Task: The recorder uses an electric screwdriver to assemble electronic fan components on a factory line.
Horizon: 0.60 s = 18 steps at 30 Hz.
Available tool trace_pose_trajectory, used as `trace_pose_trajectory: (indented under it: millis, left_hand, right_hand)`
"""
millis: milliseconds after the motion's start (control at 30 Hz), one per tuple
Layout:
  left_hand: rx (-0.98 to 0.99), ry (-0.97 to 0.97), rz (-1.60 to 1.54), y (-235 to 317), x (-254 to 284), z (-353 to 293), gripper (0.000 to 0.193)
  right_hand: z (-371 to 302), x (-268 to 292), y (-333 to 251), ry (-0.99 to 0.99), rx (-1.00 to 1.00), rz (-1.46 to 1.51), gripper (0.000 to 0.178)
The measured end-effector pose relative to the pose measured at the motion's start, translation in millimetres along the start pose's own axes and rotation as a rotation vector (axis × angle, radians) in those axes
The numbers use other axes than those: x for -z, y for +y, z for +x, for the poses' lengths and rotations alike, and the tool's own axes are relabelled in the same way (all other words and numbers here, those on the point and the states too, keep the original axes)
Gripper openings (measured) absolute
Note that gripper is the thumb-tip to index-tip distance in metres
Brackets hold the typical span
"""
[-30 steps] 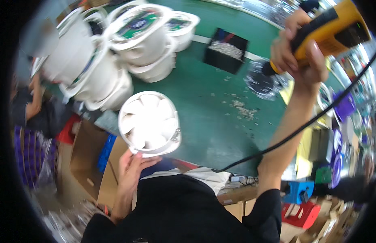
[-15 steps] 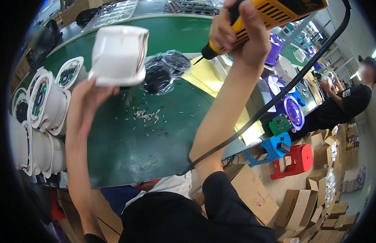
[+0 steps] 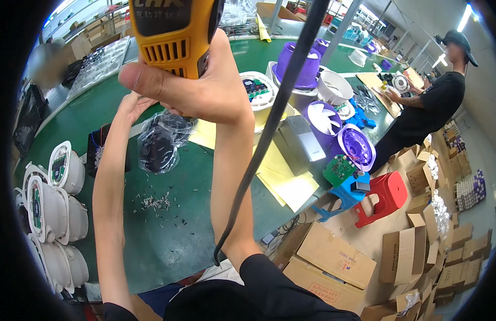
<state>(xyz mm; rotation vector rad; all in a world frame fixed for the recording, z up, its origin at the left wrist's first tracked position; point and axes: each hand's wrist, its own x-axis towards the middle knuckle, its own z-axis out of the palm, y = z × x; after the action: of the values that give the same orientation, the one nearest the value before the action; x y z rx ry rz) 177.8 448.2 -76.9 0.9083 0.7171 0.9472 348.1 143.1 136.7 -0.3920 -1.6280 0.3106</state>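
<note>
My right hand [image 3: 205, 88] is closed around a yellow and black electric drill [image 3: 175, 40] at the top of the view, its thumb stretched across the back of the tool. The drill's tip is hidden. My left hand [image 3: 133, 107] reaches in behind my right hand; its fingertips, and whatever they may hold, are covered. Just right of my left forearm lies a clear plastic bag with black round parts [image 3: 159, 144]. Small pale pins [image 3: 155, 202] are scattered on the green table [image 3: 167, 246] between my forearms.
White housings with circuit boards [image 3: 50, 208] are stacked at the left, near a black box [image 3: 101, 147]. Yellow sheets [image 3: 285, 184], a grey box [image 3: 298, 144] and purple parts [image 3: 298, 64] lie to the right. A black cord [image 3: 269, 128] crosses my right arm. A co-worker [image 3: 440, 96] stands beyond.
The view has tilted up. My right hand and the drill have moved left, in front of my left hand. The white housing that my left hand held is out of sight now.
</note>
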Motion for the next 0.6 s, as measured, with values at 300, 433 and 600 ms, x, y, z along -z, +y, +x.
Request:
trace_pose_trajectory:
  millis: [300, 433, 600]
  left_hand:
    - [-0.405, -0.063, 0.559, -2.9, 15.5, -63.2, 0.033]
    - [-0.659, 0.17, 1.303, 27.4, -63.4, -166.8, 0.036]
    - [-1.011, 0.33, 1.324, 51.5, -51.6, -415.7, 0.021]
  right_hand:
    - [-22.3, 26.5, 15.5, 0.032, -0.584, 0.157, 0.04]
    - [-15.6, 65.0, 17.5, -0.19, -0.337, 0.417, 0.036]
    - [11.6, 17.0, 13.8, -0.359, -0.154, 0.355, 0.048]
